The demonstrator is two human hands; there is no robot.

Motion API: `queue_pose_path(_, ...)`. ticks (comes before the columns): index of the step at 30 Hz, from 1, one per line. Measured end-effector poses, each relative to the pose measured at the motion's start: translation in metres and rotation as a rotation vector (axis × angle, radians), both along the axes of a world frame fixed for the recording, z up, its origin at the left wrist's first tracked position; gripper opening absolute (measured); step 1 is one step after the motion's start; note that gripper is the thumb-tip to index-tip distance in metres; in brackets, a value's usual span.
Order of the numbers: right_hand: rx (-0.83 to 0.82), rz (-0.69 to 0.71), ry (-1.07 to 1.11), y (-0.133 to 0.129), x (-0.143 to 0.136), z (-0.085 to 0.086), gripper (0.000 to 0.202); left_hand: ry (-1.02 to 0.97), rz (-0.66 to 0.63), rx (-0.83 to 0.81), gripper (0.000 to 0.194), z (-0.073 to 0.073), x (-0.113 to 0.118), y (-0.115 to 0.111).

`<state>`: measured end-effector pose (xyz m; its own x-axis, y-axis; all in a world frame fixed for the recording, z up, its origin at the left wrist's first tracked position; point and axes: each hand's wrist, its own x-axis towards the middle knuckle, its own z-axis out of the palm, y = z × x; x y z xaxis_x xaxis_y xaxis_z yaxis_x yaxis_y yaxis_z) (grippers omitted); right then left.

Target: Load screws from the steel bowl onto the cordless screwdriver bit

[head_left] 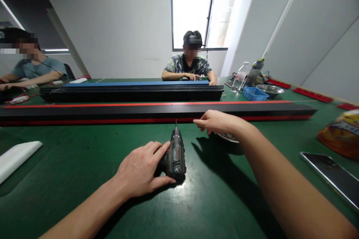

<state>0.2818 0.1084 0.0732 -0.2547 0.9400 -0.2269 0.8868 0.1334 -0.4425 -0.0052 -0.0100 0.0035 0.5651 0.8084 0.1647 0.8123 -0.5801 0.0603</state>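
Observation:
A black power drill [177,155] lies on the green table, its bit pointing away toward a long black bar with red edges [134,111]. My left hand [141,168] is wrapped round the drill from the left side. Above the table, just short of the bar and right of the drill's tip, my right hand [214,121] is closed, fingertips pinched together and pointing left; whatever they hold is too small to make out. Under my right wrist sits a metal bowl [228,138] of small parts, partly hidden by the hand.
Beyond lies another black bar [134,93]. Two people sit across the table. A bottle [240,78], blue basket [255,93] and steel bowl [270,90] stand back right; a phone [333,175] and orange bag [340,134] right, a white block [18,157] left.

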Motion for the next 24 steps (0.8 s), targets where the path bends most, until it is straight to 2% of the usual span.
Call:
queue_pose_path(4,0.085,-0.037,-0.068,0.012,0.033,0.009,0.050,-0.005,-0.002,0.005,0.092,0.000,0.000,0.001)
queue_pose_path(9,0.213,-0.195,-0.182,0.022,0.063,0.006,0.046,-0.027,0.005,0.008,0.090,0.000,0.000,-0.001)
queue_pose_path(12,0.203,-0.250,-0.212,0.025,0.072,0.005,0.047,-0.048,0.003,0.003,0.091,-0.002,-0.001,-0.001)
queue_pose_path(19,0.055,-0.258,-0.351,0.030,0.072,0.004,0.036,-0.073,-0.041,-0.011,0.093,-0.006,-0.005,-0.002)
queue_pose_path(22,-0.054,-0.200,-0.332,0.028,0.064,-0.006,0.020,-0.074,-0.054,-0.017,0.093,-0.005,-0.005,-0.004)
queue_pose_path(24,-0.065,-0.190,-0.318,0.027,0.058,-0.016,0.012,-0.069,-0.058,-0.026,0.094,-0.003,-0.005,-0.005)
